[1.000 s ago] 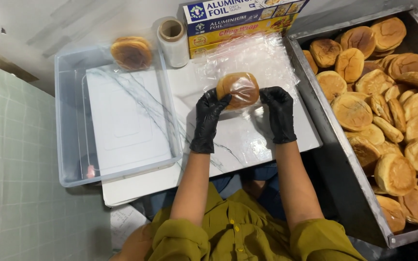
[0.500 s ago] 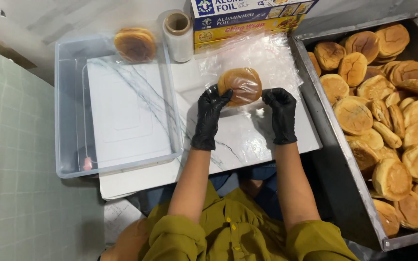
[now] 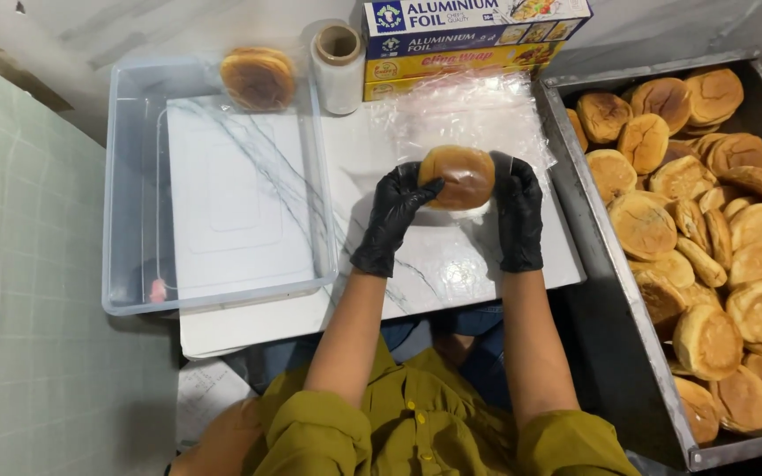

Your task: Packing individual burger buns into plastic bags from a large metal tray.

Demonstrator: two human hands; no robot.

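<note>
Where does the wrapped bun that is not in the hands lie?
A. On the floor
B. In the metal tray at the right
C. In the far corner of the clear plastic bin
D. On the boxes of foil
C: a single wrapped bun rests inside the clear plastic bin, at its far corner beside the roll of film.

Left hand [image 3: 394,211], right hand [image 3: 518,211] gloved; grip curled inward

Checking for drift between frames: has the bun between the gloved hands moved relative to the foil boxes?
Cannot tell of any real shift. The bun sits between the left hand and right hand, below the foil boxes as before; the small offset looks like camera motion.
</note>
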